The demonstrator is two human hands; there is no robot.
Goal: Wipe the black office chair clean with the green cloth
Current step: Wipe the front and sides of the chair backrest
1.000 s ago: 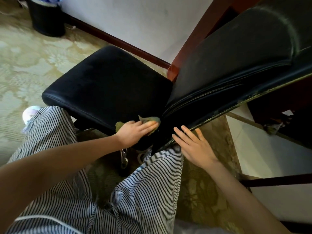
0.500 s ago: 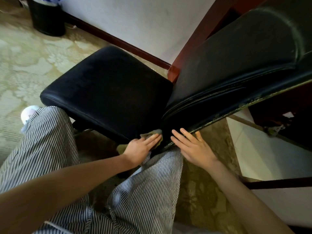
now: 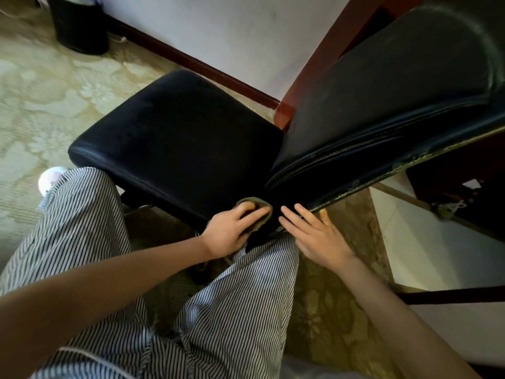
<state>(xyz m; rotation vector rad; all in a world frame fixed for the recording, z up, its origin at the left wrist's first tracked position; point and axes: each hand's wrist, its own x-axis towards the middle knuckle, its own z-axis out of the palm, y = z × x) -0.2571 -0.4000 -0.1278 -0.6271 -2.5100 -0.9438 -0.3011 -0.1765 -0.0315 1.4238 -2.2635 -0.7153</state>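
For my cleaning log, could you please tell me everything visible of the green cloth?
The green cloth is a dull olive, soft-looking fabric, bunched up and mostly hidden. Only a curved edge and a fold show around the fingers. The left hand holds it with bent fingers against the near corner of the black seat, beside the backrest. The right hand lies close by without touching it.

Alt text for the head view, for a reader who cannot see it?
The left hand holds the green cloth against the near corner of the black office chair, where seat meets backrest. The right hand rests open-fingered on the backrest's lower edge. Striped trousers fill the foreground.
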